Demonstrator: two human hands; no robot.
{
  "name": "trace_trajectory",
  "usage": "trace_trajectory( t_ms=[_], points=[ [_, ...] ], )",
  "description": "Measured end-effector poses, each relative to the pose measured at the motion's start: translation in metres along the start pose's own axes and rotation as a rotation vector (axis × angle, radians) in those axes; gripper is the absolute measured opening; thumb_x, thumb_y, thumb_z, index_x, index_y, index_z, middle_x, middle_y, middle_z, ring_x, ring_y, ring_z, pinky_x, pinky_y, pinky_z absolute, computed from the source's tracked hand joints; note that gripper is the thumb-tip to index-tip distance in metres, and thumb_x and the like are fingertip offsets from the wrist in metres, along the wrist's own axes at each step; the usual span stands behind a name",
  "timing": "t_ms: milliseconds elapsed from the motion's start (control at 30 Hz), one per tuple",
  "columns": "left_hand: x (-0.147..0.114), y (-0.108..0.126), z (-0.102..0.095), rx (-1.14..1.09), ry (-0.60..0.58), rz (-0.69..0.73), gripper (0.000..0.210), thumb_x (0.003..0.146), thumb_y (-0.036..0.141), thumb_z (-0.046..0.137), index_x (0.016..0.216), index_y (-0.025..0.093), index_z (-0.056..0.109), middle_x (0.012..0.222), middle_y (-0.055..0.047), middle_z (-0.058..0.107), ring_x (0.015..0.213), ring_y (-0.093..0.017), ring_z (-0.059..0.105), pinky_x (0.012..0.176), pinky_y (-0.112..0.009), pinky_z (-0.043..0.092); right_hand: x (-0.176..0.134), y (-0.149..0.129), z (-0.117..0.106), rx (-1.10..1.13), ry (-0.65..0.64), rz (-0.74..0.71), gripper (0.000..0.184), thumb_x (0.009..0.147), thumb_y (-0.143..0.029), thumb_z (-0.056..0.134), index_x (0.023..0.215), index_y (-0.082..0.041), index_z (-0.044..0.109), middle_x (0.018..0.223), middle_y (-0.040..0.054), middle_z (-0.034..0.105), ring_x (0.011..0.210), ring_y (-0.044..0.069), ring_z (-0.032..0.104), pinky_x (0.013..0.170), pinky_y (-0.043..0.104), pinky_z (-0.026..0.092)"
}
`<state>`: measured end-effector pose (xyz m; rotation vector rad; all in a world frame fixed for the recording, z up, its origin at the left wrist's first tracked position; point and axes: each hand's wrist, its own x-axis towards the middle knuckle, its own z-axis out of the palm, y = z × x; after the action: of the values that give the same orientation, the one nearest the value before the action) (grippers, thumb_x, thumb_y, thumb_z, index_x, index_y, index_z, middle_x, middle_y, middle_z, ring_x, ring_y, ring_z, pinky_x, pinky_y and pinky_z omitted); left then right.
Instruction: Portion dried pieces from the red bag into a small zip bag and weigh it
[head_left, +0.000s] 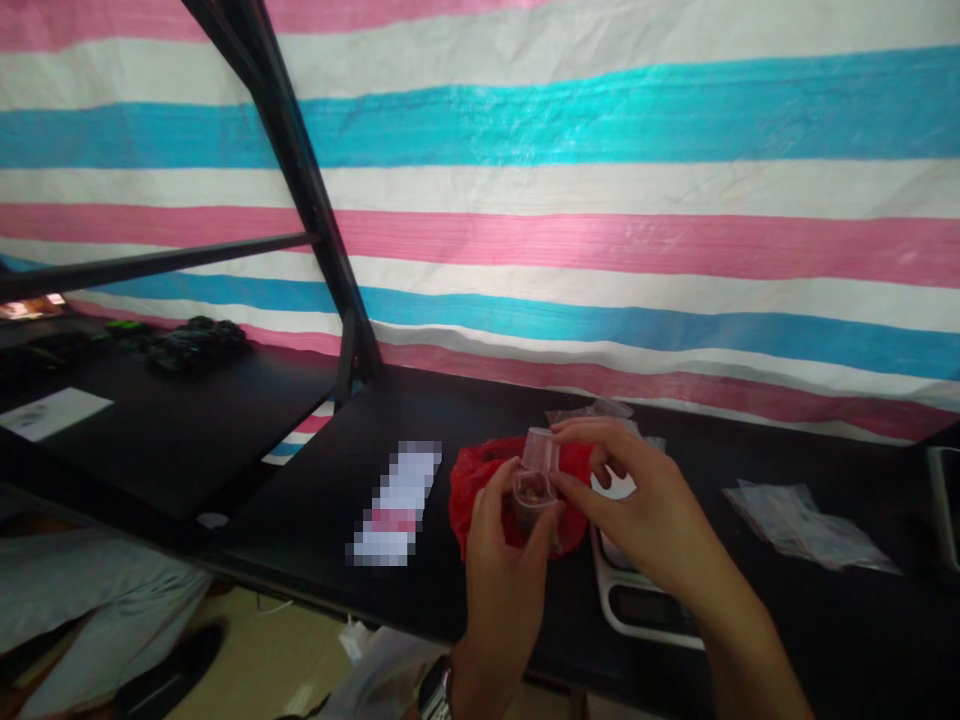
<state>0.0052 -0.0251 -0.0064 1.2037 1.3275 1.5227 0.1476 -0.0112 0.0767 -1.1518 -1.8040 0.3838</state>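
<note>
My left hand (506, 565) is closed around what looks like a small clear plastic bag (534, 512), its mouth held upward with small brownish pieces at the opening. Its outline is partly hidden by my fingers. My right hand (641, 490) pinches a small clear plastic cup (540, 450), turned mouth down and tilted over the bag's opening. Just behind both hands lies a crumpled red plastic bag (472, 475), its inside mostly covered. Under my right forearm sits a white digital scale (611, 610), partly hidden, with a dark display.
Flat clear plastic bags (810, 525) lie on the black table (315, 530) at right, more at the back. A blurred-out paper strip (397, 505) is left of the red bag. Black metal frame posts (307, 190) stand left. Another person's legs (97, 620) show at lower left.
</note>
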Motion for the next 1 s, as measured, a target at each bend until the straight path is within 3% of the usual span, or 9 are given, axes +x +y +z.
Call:
trace_trajectory(
  t_ms=[67,133,233,367,567,800,1000],
  points=[
    [0.0,0.003,-0.005,0.002,0.03,0.009,0.05,0.082,0.039,0.079,0.128,0.025,0.07,0.128,-0.008,0.075,0.12,-0.028,0.071,0.107,-0.045,0.055,0.002,0.003,0.002,0.002,0.076,0.003,0.025,0.091,-0.016,0.076,0.113,-0.027,0.073,0.118,0.0017,0.075,0.084,0.017,0.066,0.08,0.03,0.052],
    [0.002,0.005,-0.014,0.0,0.068,0.03,0.046,0.083,0.041,0.079,0.126,0.024,0.07,0.121,-0.007,0.078,0.113,-0.026,0.075,0.101,-0.042,0.059,0.004,0.007,0.007,-0.035,0.066,0.052,0.023,0.091,-0.018,0.075,0.113,-0.025,0.072,0.117,0.0037,0.075,0.094,0.02,0.069,0.084,0.031,0.053],
    [0.007,0.006,-0.033,0.043,0.131,0.066,0.045,0.084,0.042,0.079,0.124,0.024,0.071,0.113,-0.007,0.081,0.104,-0.025,0.078,0.093,-0.038,0.062,0.006,0.015,0.022,-0.153,-0.095,0.163,0.024,0.092,-0.017,0.075,0.114,-0.024,0.072,0.117,0.0052,0.075,0.106,0.024,0.071,0.094,0.036,0.052],
    [0.014,0.001,-0.055,0.098,0.208,0.033,0.052,0.08,0.049,0.08,0.124,0.023,0.07,0.111,-0.008,0.081,0.101,-0.027,0.078,0.094,-0.041,0.063,0.007,0.024,0.055,-0.358,-0.247,0.247,0.016,0.094,-0.016,0.073,0.108,-0.023,0.073,0.117,0.006,0.075,0.107,0.026,0.071,0.094,0.038,0.05],
    [0.012,-0.01,-0.062,0.143,0.078,-0.153,0.062,0.079,0.057,0.08,0.13,0.023,0.069,0.12,-0.011,0.079,0.108,-0.032,0.077,0.095,-0.046,0.061,0.013,0.027,0.087,-0.493,-0.299,0.307,0.021,0.097,-0.015,0.065,0.115,-0.023,0.074,0.123,0.007,0.074,0.113,0.027,0.07,0.096,0.037,0.047],
    [0.015,-0.014,-0.061,-0.098,0.074,-0.26,0.064,0.081,0.056,0.083,0.132,0.022,0.068,0.119,-0.01,0.08,0.108,-0.027,0.078,0.095,-0.04,0.061,0.016,0.019,0.079,-0.461,-0.42,0.287,0.02,0.091,-0.016,0.066,0.107,-0.02,0.076,0.114,0.0082,0.076,0.103,0.026,0.072,0.086,0.035,0.048],
    [0.022,-0.017,-0.061,-0.192,0.124,-0.303,0.064,0.082,0.059,0.083,0.132,0.022,0.068,0.113,-0.008,0.081,0.102,-0.026,0.079,0.092,-0.04,0.062,0.017,0.004,0.069,-0.515,-0.439,0.295,0.028,0.091,-0.019,0.066,0.117,-0.019,0.077,0.121,0.01,0.076,0.111,0.027,0.072,0.093,0.034,0.048]
  ],
)
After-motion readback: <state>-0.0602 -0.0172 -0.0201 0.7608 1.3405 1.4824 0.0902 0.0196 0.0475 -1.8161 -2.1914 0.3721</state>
